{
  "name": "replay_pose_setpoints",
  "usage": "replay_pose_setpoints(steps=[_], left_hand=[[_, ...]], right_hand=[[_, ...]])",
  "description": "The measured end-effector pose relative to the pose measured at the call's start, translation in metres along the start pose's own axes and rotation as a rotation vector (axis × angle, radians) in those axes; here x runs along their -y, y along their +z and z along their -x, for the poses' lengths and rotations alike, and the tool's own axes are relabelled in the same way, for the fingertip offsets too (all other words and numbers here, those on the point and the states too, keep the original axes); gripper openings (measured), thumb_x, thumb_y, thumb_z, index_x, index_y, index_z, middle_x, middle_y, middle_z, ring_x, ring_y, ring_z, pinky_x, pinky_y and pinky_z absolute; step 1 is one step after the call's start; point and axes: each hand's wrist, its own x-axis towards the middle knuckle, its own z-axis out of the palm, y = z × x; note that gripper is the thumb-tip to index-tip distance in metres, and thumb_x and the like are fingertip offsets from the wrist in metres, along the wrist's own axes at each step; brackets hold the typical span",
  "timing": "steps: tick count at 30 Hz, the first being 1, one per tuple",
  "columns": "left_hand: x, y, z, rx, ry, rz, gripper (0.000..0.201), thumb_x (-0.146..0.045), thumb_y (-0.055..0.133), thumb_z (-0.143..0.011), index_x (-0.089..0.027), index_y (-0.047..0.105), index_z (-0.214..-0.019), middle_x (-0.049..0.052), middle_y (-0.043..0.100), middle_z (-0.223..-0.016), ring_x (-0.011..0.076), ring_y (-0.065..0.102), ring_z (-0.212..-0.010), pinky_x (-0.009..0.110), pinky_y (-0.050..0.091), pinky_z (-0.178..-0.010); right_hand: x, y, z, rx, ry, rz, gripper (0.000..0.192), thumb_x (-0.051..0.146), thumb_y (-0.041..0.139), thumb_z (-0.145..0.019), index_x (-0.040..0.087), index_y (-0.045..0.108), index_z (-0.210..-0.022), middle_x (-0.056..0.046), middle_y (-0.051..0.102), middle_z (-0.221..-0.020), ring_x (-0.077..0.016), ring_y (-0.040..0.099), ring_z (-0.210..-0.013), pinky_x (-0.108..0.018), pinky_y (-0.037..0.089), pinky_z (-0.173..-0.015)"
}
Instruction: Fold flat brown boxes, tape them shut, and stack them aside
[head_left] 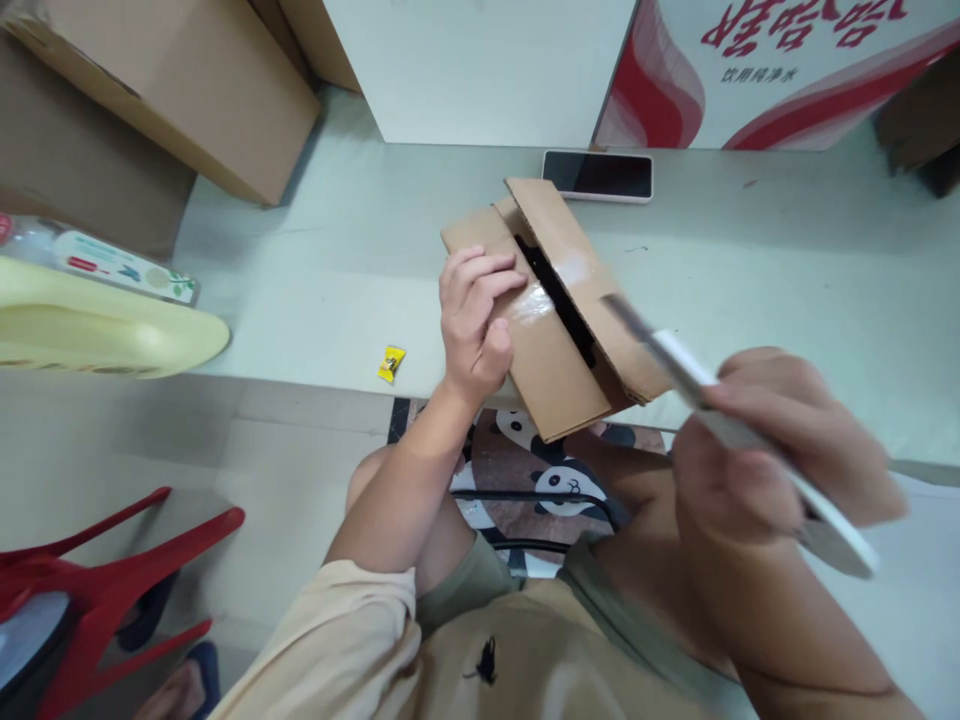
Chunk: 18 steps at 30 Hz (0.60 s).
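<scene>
A small brown cardboard box (551, 360) lies at the table's near edge, taped along its top seam, which gapes in a dark slit. My left hand (474, 325) presses flat on the box's left flap. My right hand (780, 450) is raised to the right of the box and grips a white-handled utility knife (705, 385), blurred, its blade pointing up-left toward the box's right flap.
A phone (598, 175) lies face up behind the box. A yellow candy wrapper (391, 363) sits near the table edge. Large cardboard boxes (187, 90) stand at the far left, a red-and-white carton (780, 70) at the back right. A red chair (97, 590) stands lower left.
</scene>
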Motion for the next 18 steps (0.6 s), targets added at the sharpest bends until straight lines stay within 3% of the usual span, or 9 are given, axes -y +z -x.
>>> replay_pose_setpoints(steps=[2,3,4,7,9,12,15,18], left_hand=[[0.000,-0.001,0.000,-0.001,0.017,0.009,0.065,-0.073,0.023,-0.096,-0.028,0.067,-0.111,0.007,0.067,-0.121,0.0322,0.055,-0.131,0.058,0.035,-0.121],[0.000,-0.002,0.000,-0.007,0.028,0.020,0.064,-0.073,0.024,-0.096,-0.028,0.067,-0.111,0.007,0.068,-0.121,0.0320,0.055,-0.131,0.058,0.035,-0.121],[0.000,-0.003,0.000,-0.014,0.039,0.034,0.063,-0.072,0.025,-0.097,-0.028,0.067,-0.111,0.007,0.068,-0.122,0.0316,0.056,-0.130,0.059,0.035,-0.120],[0.003,-0.005,0.000,-0.039,0.066,0.066,0.058,-0.070,0.030,-0.097,-0.026,0.067,-0.110,0.008,0.069,-0.121,0.0306,0.057,-0.127,0.058,0.037,-0.119],[0.006,-0.006,-0.001,-0.058,0.080,0.080,0.057,-0.069,0.034,-0.096,-0.025,0.067,-0.108,0.008,0.069,-0.120,0.0299,0.057,-0.126,0.057,0.037,-0.118],[0.014,-0.011,0.000,-0.090,0.085,0.085,0.054,-0.066,0.037,-0.096,-0.023,0.068,-0.106,0.008,0.069,-0.118,0.0289,0.057,-0.125,0.056,0.037,-0.117],[0.022,-0.021,0.004,-0.124,0.035,0.111,0.053,-0.069,0.040,-0.093,-0.024,0.067,-0.102,0.007,0.067,-0.117,0.0286,0.057,-0.124,0.055,0.040,-0.116],[0.034,-0.030,0.010,-0.170,-0.124,0.160,0.053,-0.075,0.051,-0.085,-0.026,0.065,-0.099,0.006,0.065,-0.120,0.0289,0.057,-0.127,0.051,0.041,-0.117]], right_hand=[[-0.013,0.006,0.000,-0.286,-0.075,-0.048,0.029,0.045,0.060,-0.096,0.037,0.076,-0.120,-0.002,0.057,-0.074,-0.0184,0.058,-0.059,-0.038,0.043,-0.054],[-0.021,0.009,0.000,-0.350,-0.053,-0.038,0.030,0.046,0.062,-0.096,0.038,0.075,-0.122,-0.002,0.061,-0.080,-0.0180,0.062,-0.061,-0.037,0.045,-0.055],[-0.030,0.010,0.000,-0.320,0.008,0.010,0.031,0.046,0.063,-0.096,0.039,0.073,-0.124,-0.003,0.064,-0.087,-0.0187,0.067,-0.066,-0.037,0.049,-0.059],[-0.064,0.008,0.003,-0.035,0.171,0.269,0.034,0.041,0.063,-0.095,0.029,0.068,-0.125,-0.008,0.072,-0.098,-0.0266,0.072,-0.087,-0.044,0.056,-0.076],[-0.087,0.005,0.009,0.210,0.279,0.435,0.048,0.042,0.068,-0.088,0.021,0.063,-0.131,-0.014,0.073,-0.108,-0.0333,0.068,-0.101,-0.053,0.055,-0.087],[-0.112,0.005,0.019,0.439,0.423,0.567,0.070,0.042,0.072,-0.081,0.014,0.054,-0.142,-0.022,0.068,-0.122,-0.0390,0.062,-0.113,-0.058,0.051,-0.096],[-0.117,0.008,0.025,0.619,0.547,0.653,0.078,0.035,0.073,-0.077,0.011,0.050,-0.147,-0.025,0.065,-0.125,-0.0436,0.059,-0.117,-0.061,0.049,-0.097],[-0.109,0.009,0.023,0.699,0.627,0.653,0.080,0.033,0.072,-0.077,0.015,0.049,-0.151,-0.026,0.059,-0.136,-0.0468,0.055,-0.125,-0.066,0.047,-0.099]])
